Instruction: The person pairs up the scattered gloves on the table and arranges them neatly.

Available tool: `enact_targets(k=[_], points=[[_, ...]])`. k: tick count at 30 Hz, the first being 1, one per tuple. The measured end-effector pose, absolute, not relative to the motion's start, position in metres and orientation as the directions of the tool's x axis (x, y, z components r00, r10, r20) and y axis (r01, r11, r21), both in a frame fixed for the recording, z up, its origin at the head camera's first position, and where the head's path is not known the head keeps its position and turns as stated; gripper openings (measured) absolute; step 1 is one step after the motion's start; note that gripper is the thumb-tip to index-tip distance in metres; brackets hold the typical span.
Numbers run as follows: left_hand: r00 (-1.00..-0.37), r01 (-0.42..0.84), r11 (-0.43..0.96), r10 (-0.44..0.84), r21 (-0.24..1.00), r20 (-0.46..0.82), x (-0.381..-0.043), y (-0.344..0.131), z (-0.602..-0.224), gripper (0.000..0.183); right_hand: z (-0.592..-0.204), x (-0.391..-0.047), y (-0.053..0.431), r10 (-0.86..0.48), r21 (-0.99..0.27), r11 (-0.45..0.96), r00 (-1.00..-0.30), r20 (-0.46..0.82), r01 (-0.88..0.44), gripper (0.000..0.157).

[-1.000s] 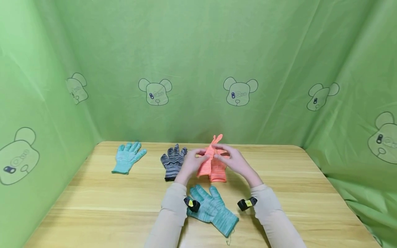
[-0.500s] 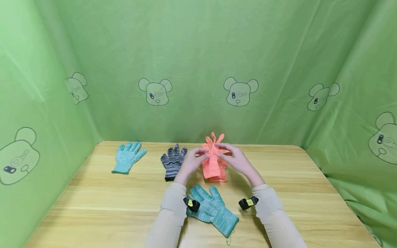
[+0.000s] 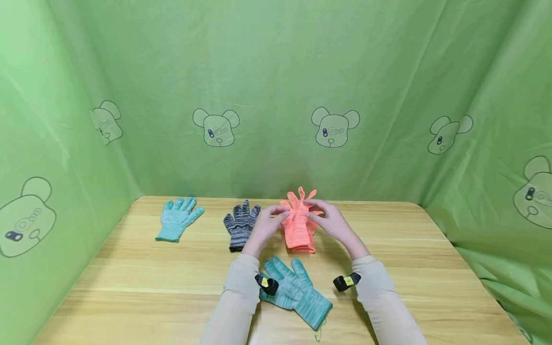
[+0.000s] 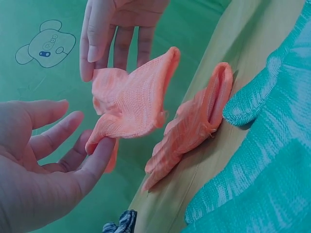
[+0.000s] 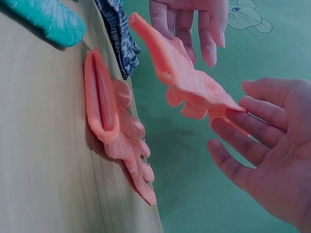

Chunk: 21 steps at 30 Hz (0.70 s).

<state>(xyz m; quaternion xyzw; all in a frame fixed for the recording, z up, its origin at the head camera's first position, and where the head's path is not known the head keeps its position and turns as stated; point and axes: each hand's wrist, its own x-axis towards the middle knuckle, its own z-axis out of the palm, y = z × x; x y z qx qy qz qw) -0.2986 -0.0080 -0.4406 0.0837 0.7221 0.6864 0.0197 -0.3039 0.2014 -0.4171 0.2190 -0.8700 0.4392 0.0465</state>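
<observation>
A coral knit glove [image 3: 296,227] hangs in the air between both hands, its fingers pointing to the back and its cuff toward me. My left hand [image 3: 268,224] pinches its left edge; the thumb shows against the fabric in the left wrist view. On the other side my right hand [image 3: 332,223] holds the right edge by the fingertips. Just below, a second coral glove [image 5: 129,141] lies on the table, cuff gaping, apart from the held one in both wrist views. From the head view the upper glove covers most of it.
A dark striped glove [image 3: 241,227] lies left of my left hand. Farther left is a light teal glove [image 3: 176,220]. Another teal glove [image 3: 297,292] with a loose thread lies between my forearms on the wooden table [image 3: 151,292]. A green curtain [image 3: 276,72] surrounds the table.
The held coral glove has turned from nearly edge-on to spread flat, its fingers fanning out, and has shifted right over the lower glove. Both hands keep hold; the other gloves stay put.
</observation>
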Motion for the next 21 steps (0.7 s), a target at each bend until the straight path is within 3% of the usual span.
enact_targets(k=[21], points=[[-0.982, 0.014, -0.031, 0.186, 0.999, 0.019, -0.297, -0.0045, -0.4422, 0.034, -0.425, -0.3115, 0.2104, -0.283, -0.7, 0.615, -0.93, 0.235, -0.364, 0.036]])
